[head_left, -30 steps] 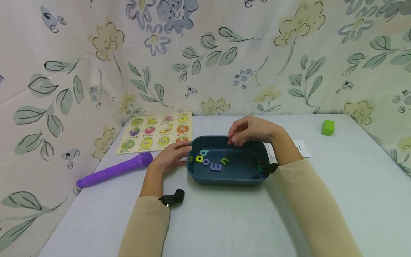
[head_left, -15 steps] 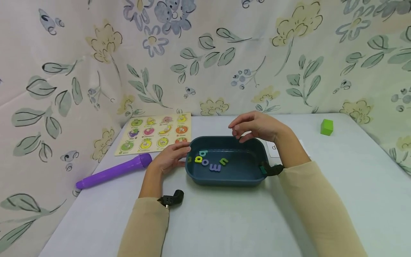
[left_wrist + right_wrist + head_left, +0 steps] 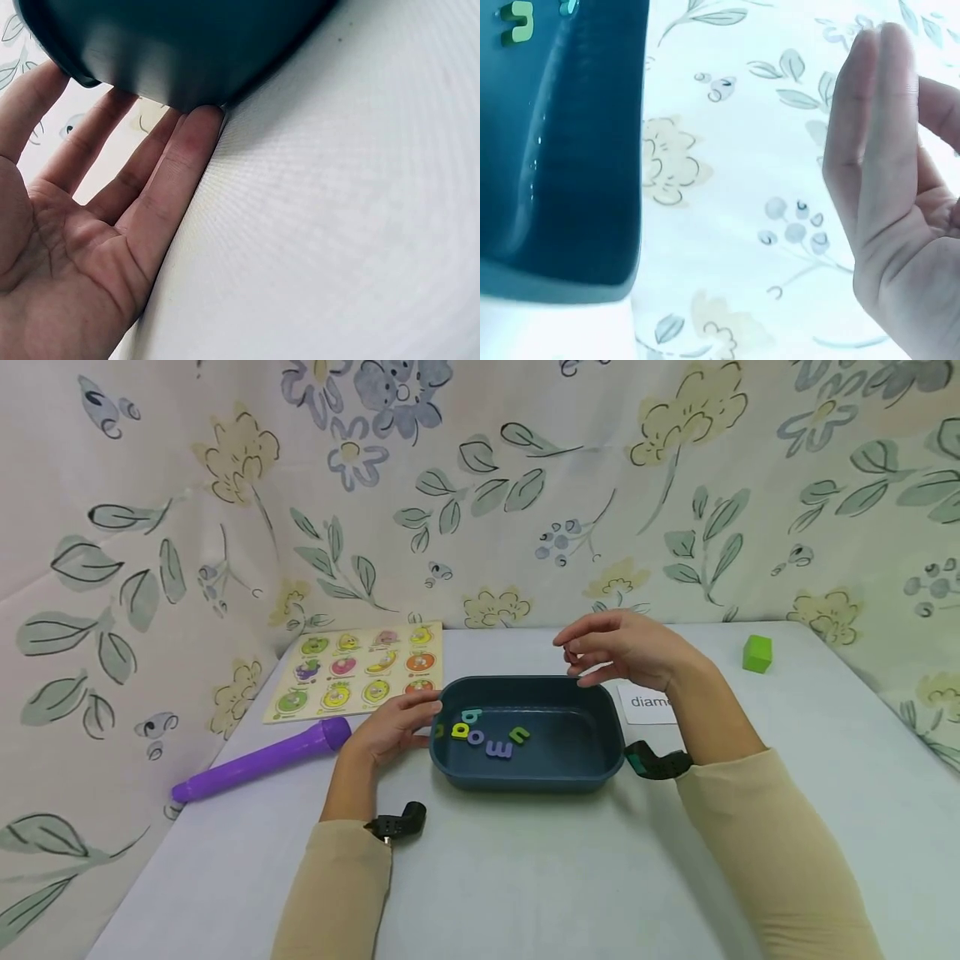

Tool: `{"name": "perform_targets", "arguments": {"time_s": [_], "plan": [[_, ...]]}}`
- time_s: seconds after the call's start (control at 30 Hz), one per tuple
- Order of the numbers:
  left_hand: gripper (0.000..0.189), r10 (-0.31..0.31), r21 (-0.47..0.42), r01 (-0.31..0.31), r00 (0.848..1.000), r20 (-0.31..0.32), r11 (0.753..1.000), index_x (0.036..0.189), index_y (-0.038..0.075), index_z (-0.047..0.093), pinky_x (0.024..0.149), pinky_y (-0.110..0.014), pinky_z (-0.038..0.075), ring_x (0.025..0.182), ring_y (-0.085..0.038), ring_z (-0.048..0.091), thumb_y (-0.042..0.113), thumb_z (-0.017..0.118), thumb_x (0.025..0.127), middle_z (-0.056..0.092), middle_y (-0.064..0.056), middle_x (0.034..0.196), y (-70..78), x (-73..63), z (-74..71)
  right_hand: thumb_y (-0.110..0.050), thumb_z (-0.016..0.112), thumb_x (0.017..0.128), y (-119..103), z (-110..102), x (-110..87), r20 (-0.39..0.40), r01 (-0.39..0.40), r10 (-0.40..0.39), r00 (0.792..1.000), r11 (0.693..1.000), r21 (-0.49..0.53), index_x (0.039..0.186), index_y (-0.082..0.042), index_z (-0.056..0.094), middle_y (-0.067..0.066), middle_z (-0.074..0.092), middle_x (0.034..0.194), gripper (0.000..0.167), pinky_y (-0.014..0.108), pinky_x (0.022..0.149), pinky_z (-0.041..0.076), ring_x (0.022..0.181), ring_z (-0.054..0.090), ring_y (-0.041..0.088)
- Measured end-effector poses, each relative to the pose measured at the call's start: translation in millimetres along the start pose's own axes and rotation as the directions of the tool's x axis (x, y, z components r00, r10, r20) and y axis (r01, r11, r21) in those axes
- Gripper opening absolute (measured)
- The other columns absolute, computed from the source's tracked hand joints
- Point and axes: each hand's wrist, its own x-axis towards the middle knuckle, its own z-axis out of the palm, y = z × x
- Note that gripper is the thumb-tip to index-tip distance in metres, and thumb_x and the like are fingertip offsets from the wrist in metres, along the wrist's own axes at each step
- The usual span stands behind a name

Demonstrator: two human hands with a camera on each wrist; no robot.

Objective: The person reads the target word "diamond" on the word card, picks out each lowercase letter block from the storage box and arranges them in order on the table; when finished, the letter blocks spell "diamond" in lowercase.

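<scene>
A dark teal plastic tray (image 3: 528, 783) stands on the white table. Inside lie loose letters: a teal one (image 3: 471, 716), a yellow "a" (image 3: 461, 732), a purple "o" (image 3: 476, 737), a purple "m" (image 3: 498, 750) and a green "n" (image 3: 519, 735). My left hand (image 3: 392, 727) touches the tray's left end; the left wrist view shows its fingers (image 3: 174, 176) nearly straight against the wall. Above the tray's far right corner, my right hand (image 3: 633, 649) holds a small dark red piece (image 3: 571, 656), mostly hidden by the fingers, so its shape cannot be told.
A white card (image 3: 647, 704) with printed text, partly covered by the right wrist, lies right of the tray. A green block (image 3: 757, 653) sits farther right. At left are a fruit puzzle board (image 3: 360, 668) and a purple toy microphone (image 3: 262, 762). Floral cloth (image 3: 480, 527) hangs behind.
My right hand has moved from over the tray's inside to the right and slightly up, its fingers less bunched. More of the card's text shows. My left hand stays on the tray.
</scene>
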Motion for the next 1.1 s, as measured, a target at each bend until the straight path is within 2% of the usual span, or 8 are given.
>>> {"name": "perform_targets", "arguments": {"time_s": [0.33,0.57,0.83,1.1], "plan": [[0.056,0.005,-0.002,-0.005,1.000,0.003,1.000,0.154,0.010,0.048,0.095,-0.036,0.060,0.121,-0.020,0.063,0.033,0.062,0.105,0.056,-0.012,0.149,-0.9,-2.5,-1.6,-0.009,0.072,0.097,8.4,-9.0,-17.1,-0.015,0.035,-0.036,0.999,0.999,-0.033,0.123,-0.002,0.066,0.010,0.067,0.105,0.028,0.032,0.086,0.063,0.096,0.075,0.025],[0.054,-0.001,-0.014,0.001,1.000,-0.004,1.000,0.153,0.011,0.050,0.094,-0.036,0.061,0.119,-0.019,0.064,0.031,0.063,0.104,0.058,-0.010,0.146,-1.0,-0.3,-0.8,-0.007,0.081,0.087,15.8,-10.0,-24.1,-0.057,0.037,-0.043,0.997,0.993,-0.112,0.126,-0.005,0.067,0.012,0.063,0.117,0.041,0.032,0.094,0.061,0.108,0.066,0.028],[0.055,0.012,-0.007,-0.012,1.000,0.008,1.000,0.154,0.010,0.048,0.092,-0.034,0.061,0.117,-0.017,0.065,0.031,0.061,0.105,0.059,-0.009,0.143,-0.9,0.3,-1.2,-0.005,0.079,0.089,20.9,-13.3,-31.3,-0.055,0.093,-0.100,0.993,0.988,-0.125,0.126,-0.004,0.068,0.012,0.064,0.119,0.039,0.033,0.093,0.061,0.104,0.068,0.028],[0.056,0.018,-0.006,-0.018,1.000,0.014,1.000,0.154,0.010,0.048,0.093,-0.035,0.061,0.116,-0.016,0.066,0.031,0.062,0.105,0.061,-0.008,0.141,-2.4,1.8,-1.9,-0.005,0.077,0.091,25.9,-23.8,-44.1,-0.062,0.112,-0.123,0.990,0.980,-0.166,0.129,-0.005,0.067,0.010,0.069,0.119,0.039,0.033,0.093,0.061,0.106,0.073,0.029]]}}
